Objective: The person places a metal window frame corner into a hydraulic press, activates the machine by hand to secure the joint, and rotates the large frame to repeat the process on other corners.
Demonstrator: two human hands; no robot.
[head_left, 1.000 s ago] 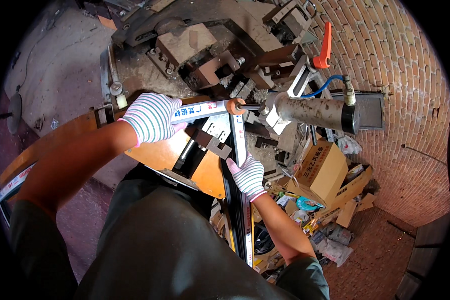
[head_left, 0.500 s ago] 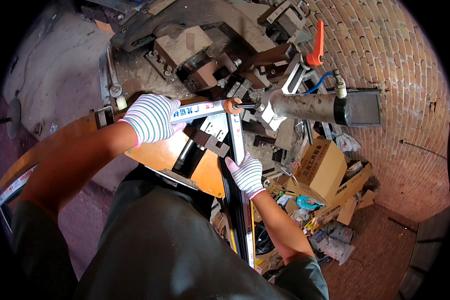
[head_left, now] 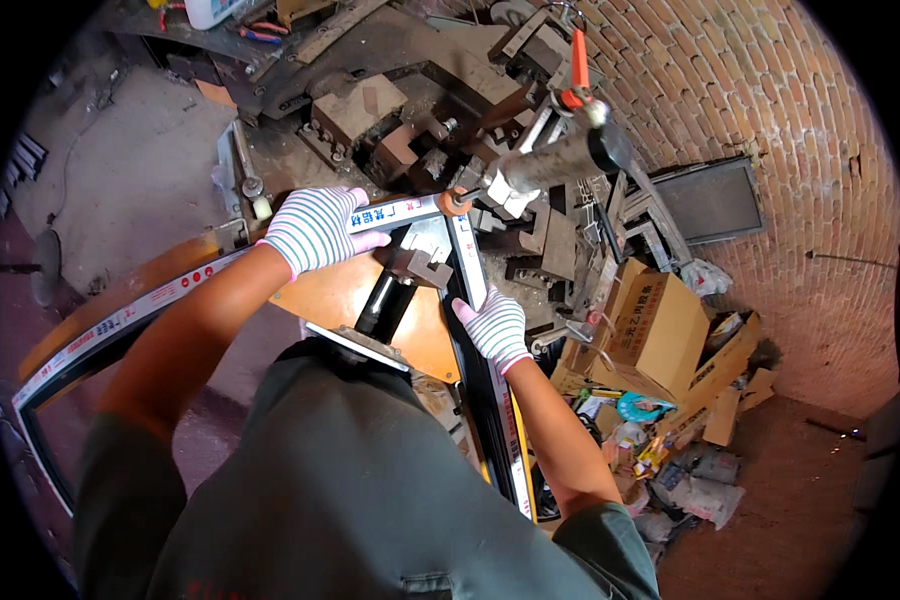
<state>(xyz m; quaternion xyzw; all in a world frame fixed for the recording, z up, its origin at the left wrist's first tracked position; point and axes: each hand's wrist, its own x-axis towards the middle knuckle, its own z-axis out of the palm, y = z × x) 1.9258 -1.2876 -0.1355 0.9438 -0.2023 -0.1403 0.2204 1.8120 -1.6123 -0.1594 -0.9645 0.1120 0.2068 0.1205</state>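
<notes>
A metal window frame (head_left: 475,268), covered in printed white film, has its corner on the orange plate of a machine. An orange-brown round pad (head_left: 454,202) at the end of a rod from a grey cylinder (head_left: 560,165) sits on that corner. My left hand (head_left: 315,230), in a striped glove, is closed around the left bar a short way from the corner. My right hand (head_left: 493,328), gloved alike, grips the right bar, thumb on its near side. Between the two bars sits a dark clamp block (head_left: 415,270); fingers behind the bars are hidden.
Other dark metal blocks (head_left: 360,105) stand on the machine bed beyond the frame. An orange-red lever (head_left: 579,60) rises above the cylinder. Cardboard boxes (head_left: 655,330) and scattered bags lie at the right, before a brick wall (head_left: 750,110). Pliers (head_left: 260,35) lie far left.
The whole view has shifted, showing more of the frame at the left. The cylinder and lever look foreshortened and sit further left. Both hands keep their grip, and the pad remains on the corner.
</notes>
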